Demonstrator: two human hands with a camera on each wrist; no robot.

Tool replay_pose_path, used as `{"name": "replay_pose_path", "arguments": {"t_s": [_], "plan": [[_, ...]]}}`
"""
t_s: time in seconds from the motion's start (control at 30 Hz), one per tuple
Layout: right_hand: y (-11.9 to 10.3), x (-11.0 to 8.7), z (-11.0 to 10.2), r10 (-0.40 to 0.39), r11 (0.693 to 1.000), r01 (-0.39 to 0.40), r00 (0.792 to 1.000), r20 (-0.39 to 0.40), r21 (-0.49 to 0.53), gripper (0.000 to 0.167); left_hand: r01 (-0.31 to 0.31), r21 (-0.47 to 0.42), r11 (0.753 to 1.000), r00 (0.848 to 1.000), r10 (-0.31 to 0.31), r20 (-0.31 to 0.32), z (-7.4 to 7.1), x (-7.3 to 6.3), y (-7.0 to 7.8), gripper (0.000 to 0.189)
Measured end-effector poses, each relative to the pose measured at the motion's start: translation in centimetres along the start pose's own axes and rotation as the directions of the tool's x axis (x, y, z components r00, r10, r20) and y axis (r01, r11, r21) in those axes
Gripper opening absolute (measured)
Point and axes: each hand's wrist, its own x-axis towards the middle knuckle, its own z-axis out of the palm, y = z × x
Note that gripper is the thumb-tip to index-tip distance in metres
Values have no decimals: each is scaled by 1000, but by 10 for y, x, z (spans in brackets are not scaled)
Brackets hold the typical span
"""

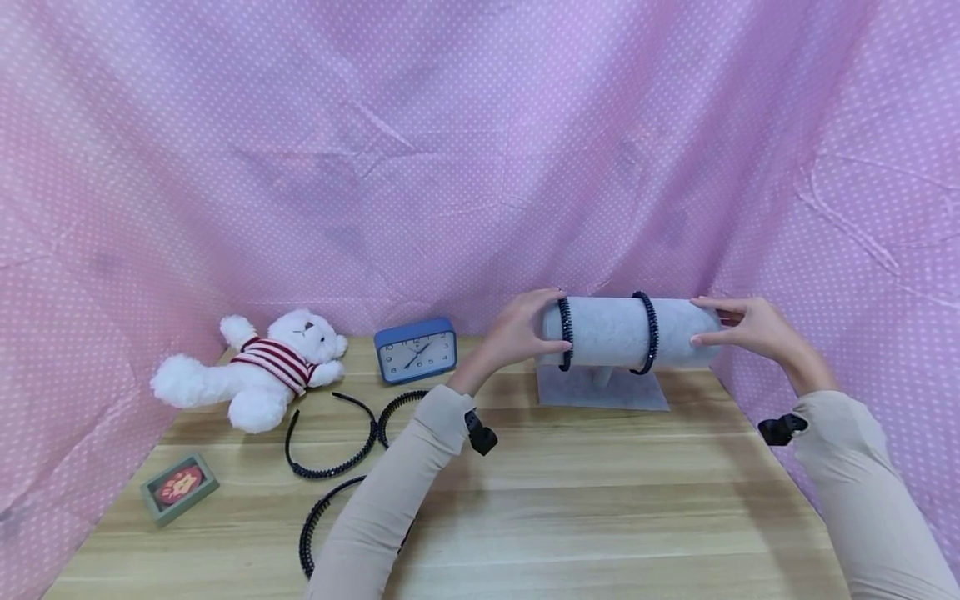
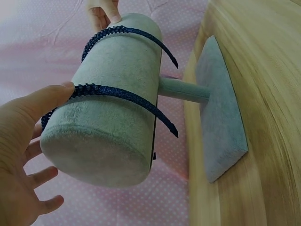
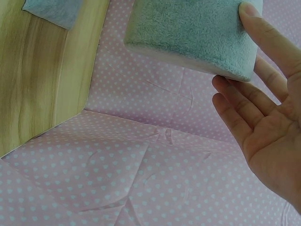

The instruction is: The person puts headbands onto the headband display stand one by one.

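A grey plush headband stand [image 1: 607, 329], a padded cylinder on a post and flat base, stands at the table's back right. Two dark beaded headbands go over the cylinder: one near its left end [image 2: 113, 92], another farther right [image 1: 652, 333]. My left hand [image 1: 517, 329] holds the left headband, its thumb on the beads; the fingertips behind are partly hidden, and the lower fingers are spread. With thumb in front and fingers behind, my right hand [image 1: 750, 331] grips the cylinder's right end. In the right wrist view its thumb presses the plush [image 3: 193, 35].
Left on the wooden table [image 1: 600, 500] lie three more dark headbands [image 1: 330, 475], partly behind my left sleeve. A blue alarm clock [image 1: 416, 350], a white teddy bear [image 1: 273, 367] and a small green frame [image 1: 180, 488] are also there. Pink dotted cloth [image 1: 480, 167] hangs around.
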Motion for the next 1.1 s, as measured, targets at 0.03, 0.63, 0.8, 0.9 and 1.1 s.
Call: {"name": "replay_pose_path", "arguments": {"t_s": [0.03,0.63,0.8,0.9,1.1], "plan": [[0,0,0,-3,1000,3,1000,-2,0,79,-3,22,1000,1000,3,1,0,1,1,80],[0,1,2,-13,1000,13,999,-30,-7,75,2,288,958,999,-16,45,13,19,25,81],[2,1,2,-20,1000,20,999,-32,-13,75,6,307,952,999,-22,48,16,23,31,81],[2,1,2,-24,1000,23,999,-26,-9,75,7,321,947,998,-25,52,19,25,34,80],[1,2,2,-6,1000,6,999,-32,-13,75,13,354,935,997,-41,70,22,29,38,80]]}}
